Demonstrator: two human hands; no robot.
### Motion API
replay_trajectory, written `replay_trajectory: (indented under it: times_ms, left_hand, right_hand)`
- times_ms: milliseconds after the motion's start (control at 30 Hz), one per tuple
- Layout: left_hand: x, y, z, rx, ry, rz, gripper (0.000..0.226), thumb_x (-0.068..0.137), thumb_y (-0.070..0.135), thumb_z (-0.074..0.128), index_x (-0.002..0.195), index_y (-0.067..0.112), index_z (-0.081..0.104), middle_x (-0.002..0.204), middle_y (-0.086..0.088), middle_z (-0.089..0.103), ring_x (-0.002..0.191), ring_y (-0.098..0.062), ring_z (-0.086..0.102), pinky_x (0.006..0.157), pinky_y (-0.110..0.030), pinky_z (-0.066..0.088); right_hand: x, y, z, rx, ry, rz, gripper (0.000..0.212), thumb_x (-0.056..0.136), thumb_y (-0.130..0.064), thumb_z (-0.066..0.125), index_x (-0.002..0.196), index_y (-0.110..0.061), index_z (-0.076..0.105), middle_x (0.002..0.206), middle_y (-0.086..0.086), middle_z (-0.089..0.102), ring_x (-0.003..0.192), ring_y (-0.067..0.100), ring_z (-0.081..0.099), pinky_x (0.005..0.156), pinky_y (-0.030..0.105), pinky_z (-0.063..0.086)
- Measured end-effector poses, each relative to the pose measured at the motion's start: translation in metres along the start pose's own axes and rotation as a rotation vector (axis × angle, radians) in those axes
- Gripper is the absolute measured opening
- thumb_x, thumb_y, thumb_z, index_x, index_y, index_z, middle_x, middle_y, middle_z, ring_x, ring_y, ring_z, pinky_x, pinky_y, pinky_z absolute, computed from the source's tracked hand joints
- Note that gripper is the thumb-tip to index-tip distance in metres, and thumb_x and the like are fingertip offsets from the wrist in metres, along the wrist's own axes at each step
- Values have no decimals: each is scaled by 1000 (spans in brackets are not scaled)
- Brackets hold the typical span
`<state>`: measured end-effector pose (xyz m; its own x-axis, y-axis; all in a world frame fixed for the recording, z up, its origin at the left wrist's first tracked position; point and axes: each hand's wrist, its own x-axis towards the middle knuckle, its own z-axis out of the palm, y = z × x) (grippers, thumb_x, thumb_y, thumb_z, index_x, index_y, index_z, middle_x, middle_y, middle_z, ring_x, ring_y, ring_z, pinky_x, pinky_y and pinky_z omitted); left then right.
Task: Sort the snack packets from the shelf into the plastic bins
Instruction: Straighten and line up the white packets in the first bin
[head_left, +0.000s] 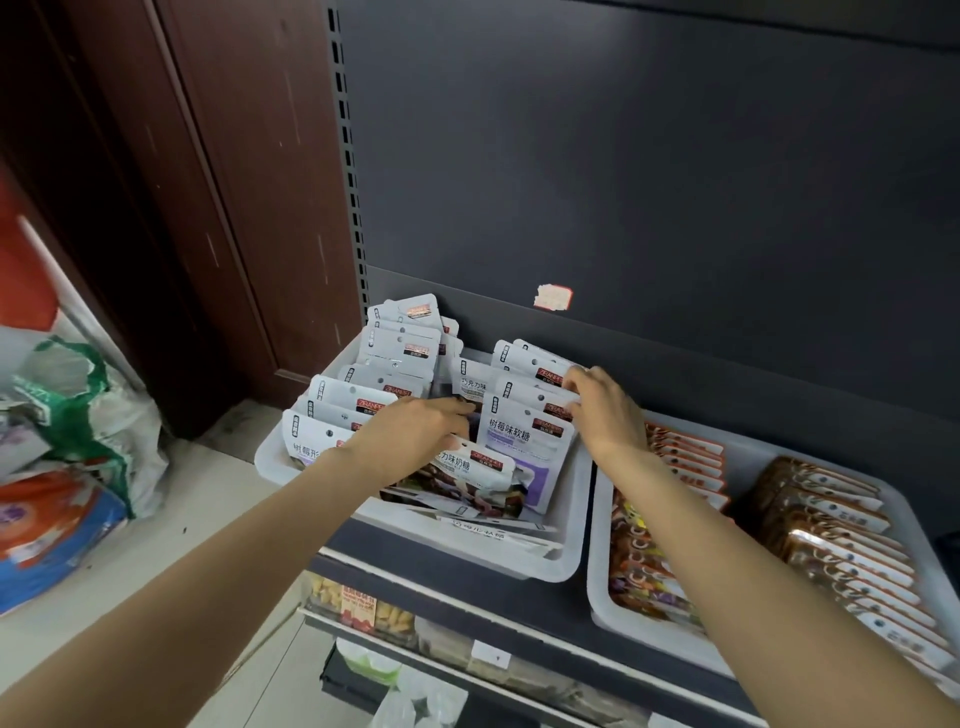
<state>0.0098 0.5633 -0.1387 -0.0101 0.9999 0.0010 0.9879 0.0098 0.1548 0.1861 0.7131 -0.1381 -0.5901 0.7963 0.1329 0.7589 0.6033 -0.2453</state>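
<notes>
Snack packets (527, 441), glossy flat white pouches, stand packed in the white plastic bin (569, 525); left hand (415, 436) lies flat-fingered on them, right hand (605, 410) pinches tops near the bin's back edge.

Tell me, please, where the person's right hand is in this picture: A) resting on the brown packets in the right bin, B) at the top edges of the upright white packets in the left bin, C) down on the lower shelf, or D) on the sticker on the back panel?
B: the right hand touches the tops of the upright white packets standing in the left bin.
</notes>
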Motion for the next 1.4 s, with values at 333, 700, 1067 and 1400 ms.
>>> replay_trajectory:
  times_ms: [333, 700, 1067, 1400]
  left_hand:
    - [17, 9, 10, -72, 54, -35, 39, 91, -5, 48, 120, 18, 61, 150, 7, 36, 117, -22, 57, 92, -35, 50]
    - [28, 17, 4, -436, 28, -245, 38, 94, 36, 52, 131, 26, 53, 123, 3, 63, 109, -14, 60, 97, -33, 48]
    - [71, 41, 5, -655, 128, -478, 35, 80, 27, 72, 107, 8, 61, 96, -8, 67, 90, -25, 63, 77, -31, 49]
    - [58, 6, -5, -602, 235, -492, 33, 88, -1, 53, 118, 12, 57, 95, -8, 61, 78, -22, 53, 56, -18, 33]
  right_hand:
    - [-15, 17, 3, 192, -168, -73, 30, 96, -33, 51, 118, -15, 60, 134, -6, 42, 118, 15, 47, 90, 24, 37]
    - [-2, -7, -2, 149, 100, 34, 21, 96, -21, 50, 78, -12, 46, 89, 4, 48, 72, 16, 48, 51, 19, 29]
    - [1, -14, -4, 925, -336, 124, 28, 99, -11, 43, 112, -2, 66, 102, 2, 67, 88, 9, 66, 76, 16, 53]
    - [6, 9, 14, 172, -142, 60, 18, 93, -25, 59, 107, -16, 64, 114, 6, 63, 103, 23, 59, 77, 30, 46]
